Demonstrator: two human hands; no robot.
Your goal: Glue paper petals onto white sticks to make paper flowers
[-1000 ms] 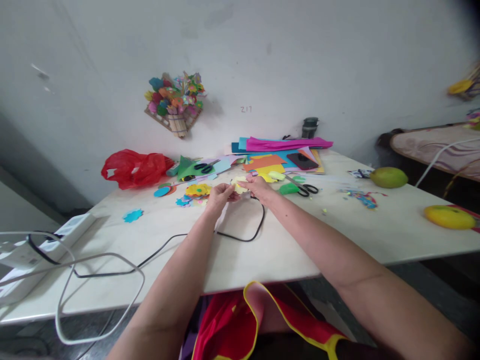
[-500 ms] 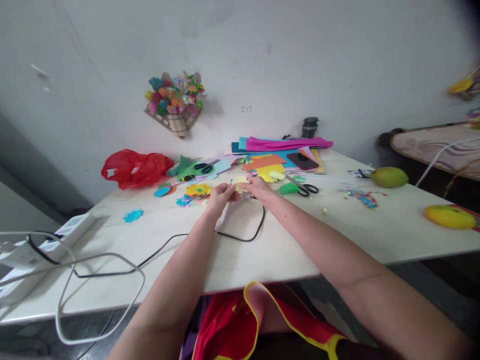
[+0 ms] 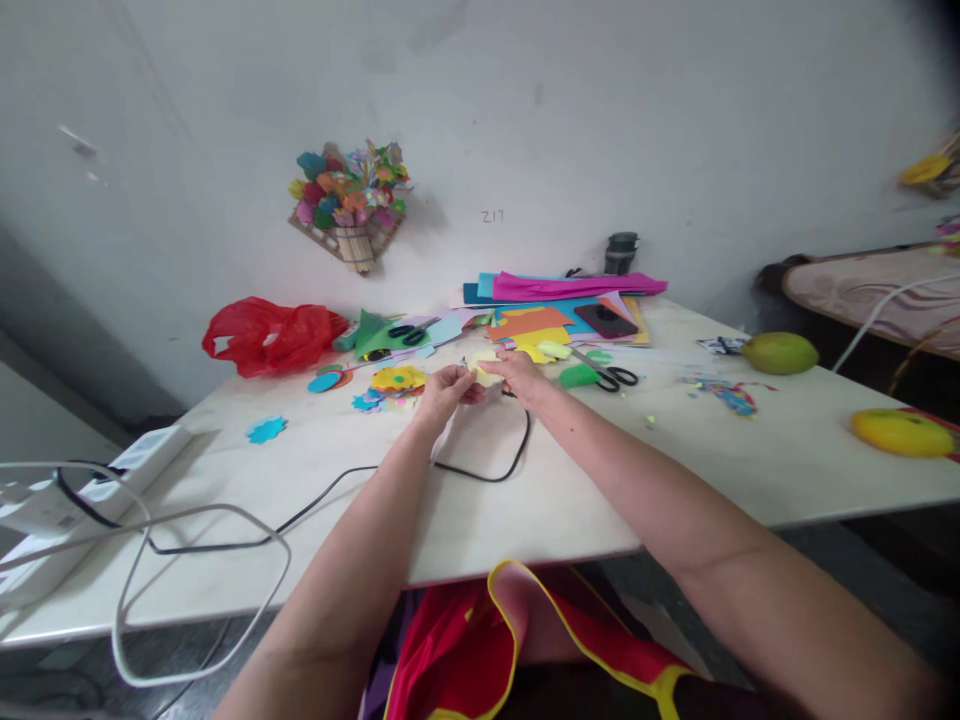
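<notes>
Between my two hands, above the middle of the table, is a small pale yellow piece (image 3: pixel 487 371). My right hand (image 3: pixel 519 372) pinches it from the right, thumb on top. The fingers of my left hand (image 3: pixel 448 389) are closed at its left edge. Just left of my left hand lie a yellow paper flower (image 3: pixel 397 379) and small blue and pink cut pieces. Black-handled scissors (image 3: pixel 616 378) rest to the right of my right hand, near a green piece (image 3: pixel 578 376). A black cable (image 3: pixel 480 479) loops on the table below my hands.
A red plastic bag (image 3: pixel 271 338), coloured sheets (image 3: pixel 532 325), a phone (image 3: pixel 604 321) and more scissors (image 3: pixel 412 332) lie at the back. A blue cut flower (image 3: pixel 267 430) and a power strip (image 3: pixel 146 455) are left. Two mango-like fruits (image 3: pixel 780 353) sit right.
My right hand has shifted very slightly, and more of the pale yellow piece shows between my hands. Both hands stay closed on it.
</notes>
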